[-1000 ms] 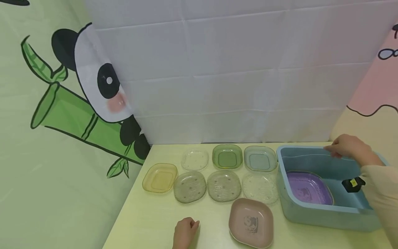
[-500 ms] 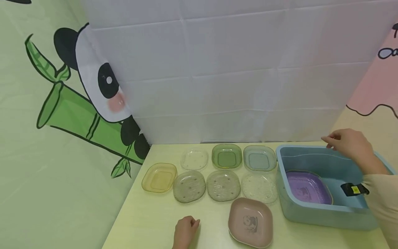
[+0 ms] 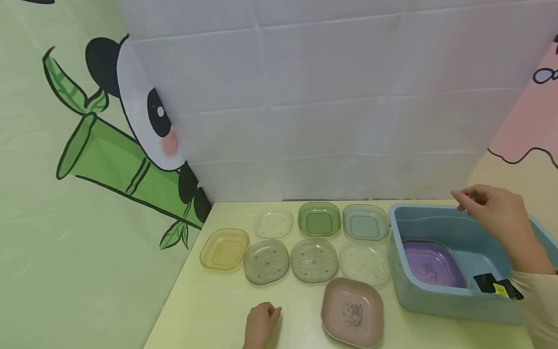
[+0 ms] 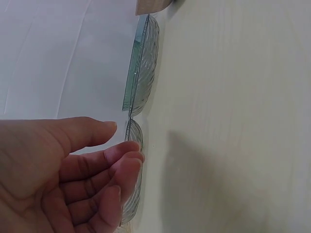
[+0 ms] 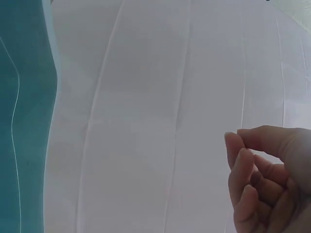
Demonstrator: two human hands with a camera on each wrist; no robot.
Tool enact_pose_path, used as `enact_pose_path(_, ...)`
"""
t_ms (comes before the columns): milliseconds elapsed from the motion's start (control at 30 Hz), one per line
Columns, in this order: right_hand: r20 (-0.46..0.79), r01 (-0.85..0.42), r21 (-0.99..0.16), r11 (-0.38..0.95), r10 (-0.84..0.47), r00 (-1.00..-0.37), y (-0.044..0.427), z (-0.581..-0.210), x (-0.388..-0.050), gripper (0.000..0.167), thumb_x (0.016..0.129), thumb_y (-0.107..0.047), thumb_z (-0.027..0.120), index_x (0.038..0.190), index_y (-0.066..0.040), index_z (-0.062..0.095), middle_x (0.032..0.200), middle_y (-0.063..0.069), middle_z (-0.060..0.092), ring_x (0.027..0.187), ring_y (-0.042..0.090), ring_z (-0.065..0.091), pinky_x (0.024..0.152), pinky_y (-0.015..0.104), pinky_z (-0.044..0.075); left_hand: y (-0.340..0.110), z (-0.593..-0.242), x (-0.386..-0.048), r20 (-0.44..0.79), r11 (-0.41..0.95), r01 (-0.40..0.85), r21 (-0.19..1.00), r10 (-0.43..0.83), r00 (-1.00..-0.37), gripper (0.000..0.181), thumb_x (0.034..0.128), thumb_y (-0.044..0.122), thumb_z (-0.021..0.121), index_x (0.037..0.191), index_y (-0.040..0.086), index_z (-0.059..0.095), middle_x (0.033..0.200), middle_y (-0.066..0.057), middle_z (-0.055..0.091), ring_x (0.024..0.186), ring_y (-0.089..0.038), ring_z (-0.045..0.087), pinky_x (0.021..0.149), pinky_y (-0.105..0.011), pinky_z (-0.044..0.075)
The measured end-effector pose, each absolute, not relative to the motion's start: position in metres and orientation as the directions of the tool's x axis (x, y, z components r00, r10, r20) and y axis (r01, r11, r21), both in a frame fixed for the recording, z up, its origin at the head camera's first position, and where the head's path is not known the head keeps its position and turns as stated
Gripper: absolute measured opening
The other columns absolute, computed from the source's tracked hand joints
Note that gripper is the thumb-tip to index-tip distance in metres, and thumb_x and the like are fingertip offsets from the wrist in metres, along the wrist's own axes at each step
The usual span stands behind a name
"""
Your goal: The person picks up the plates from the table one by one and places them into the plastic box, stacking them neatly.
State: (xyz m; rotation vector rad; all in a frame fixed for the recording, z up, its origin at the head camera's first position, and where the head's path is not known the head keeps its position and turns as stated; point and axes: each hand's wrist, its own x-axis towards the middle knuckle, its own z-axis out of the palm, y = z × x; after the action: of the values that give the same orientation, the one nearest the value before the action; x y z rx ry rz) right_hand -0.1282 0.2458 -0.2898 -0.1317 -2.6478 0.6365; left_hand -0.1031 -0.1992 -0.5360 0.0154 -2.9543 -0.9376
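My right hand (image 3: 499, 211) hovers above the back right of a blue plastic tub (image 3: 457, 292). Its fingers are loosely curled, and the right wrist view shows nothing between thumb and fingers. Inside the tub, at its left, a purple plate (image 3: 431, 265) with a faint print lies on a yellowish-rimmed one. Low over the front of the table is my left hand (image 3: 261, 322), fingers loosely bent and holding nothing. To its right lies a brown square plate (image 3: 352, 312) with a panda print. Clear ribbed dishes (image 4: 146, 73) show beyond the left fingers in the left wrist view.
Behind stand a yellow dish (image 3: 224, 249), a green dish (image 3: 318, 219), a pale blue dish (image 3: 365, 222) and several clear dishes, including a round-cornered one (image 3: 266, 261). A white cloth backdrop (image 3: 305, 121) closes the table's rear edge.
My right hand has risen slightly and turned above the tub, with its forearm shifting right. The left hand and the dishes stay where they were.
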Motion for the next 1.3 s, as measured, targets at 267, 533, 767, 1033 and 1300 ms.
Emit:
enact_pose_path(267,0.456,-0.045,-0.503,0.863,0.221,-0.862,0.236,-0.299,-0.111,0.032,0.09,-0.034,0.058,0.094,-0.003,0.066,0.058,-0.024,0.053,0.052,-0.012,0.042,0.046,0.019,0.033,-0.191,-0.535,-0.105,0.03,0.819,-0.016,0.574,-0.041,-0.999,0.027,0.0802,0.018,0.068,0.058,0.011,0.054,0.051,0.006,0.043,0.048,-0.006,0.035,0.046,-0.021,0.031)
enact_pose_path(533,0.611,-0.18,-0.464,0.867,0.166,-0.774,0.216,-0.325,-0.101,0.018,0.085,-0.024,0.065,0.086,-0.007,0.069,0.06,-0.037,0.046,0.054,-0.022,0.037,0.04,0.018,0.028,-0.181,-0.532,-0.108,0.054,0.803,0.025,0.596,-0.009,-0.999,0.026,0.081,0.019,0.067,0.059,0.011,0.056,0.052,0.006,0.045,0.047,-0.006,0.036,0.046,-0.021,0.032)
enact_pose_path(767,0.592,-0.154,-0.466,0.871,0.178,-0.786,0.197,-0.346,-0.096,0.017,0.083,-0.025,0.067,0.085,-0.008,0.07,0.063,-0.006,0.062,0.058,-0.021,0.038,0.045,0.017,0.031,-0.171,-0.53,-0.11,0.078,0.801,0.043,0.597,-0.004,-0.997,0.025,0.0804,0.019,0.068,0.059,0.011,0.056,0.052,0.006,0.047,0.047,-0.005,0.036,0.046,-0.021,0.032)
enact_pose_path(1033,0.571,-0.152,-0.49,0.858,0.184,-0.8,0.195,-0.362,-0.096,0.016,0.084,-0.024,0.067,0.083,-0.009,0.069,0.064,-0.002,0.064,0.055,-0.014,0.044,0.046,0.017,0.032,-0.159,-0.527,-0.112,0.07,0.803,0.047,0.595,0.007,-0.998,0.029,0.0834,0.018,0.065,0.057,0.011,0.053,0.051,0.006,0.042,0.047,-0.006,0.034,0.045,-0.02,0.03)
enact_pose_path(1300,0.584,-0.167,-0.496,0.852,0.185,-0.79,0.2,-0.372,-0.098,0.014,0.082,-0.023,0.068,0.081,-0.009,0.069,0.062,-0.004,0.063,0.057,-0.016,0.043,0.047,0.015,0.032,-0.138,-0.514,-0.119,0.135,0.789,0.148,0.596,0.083,-0.987,0.024,0.0825,0.02,0.066,0.062,0.01,0.058,0.052,0.006,0.046,0.047,-0.003,0.035,0.045,-0.02,0.031)
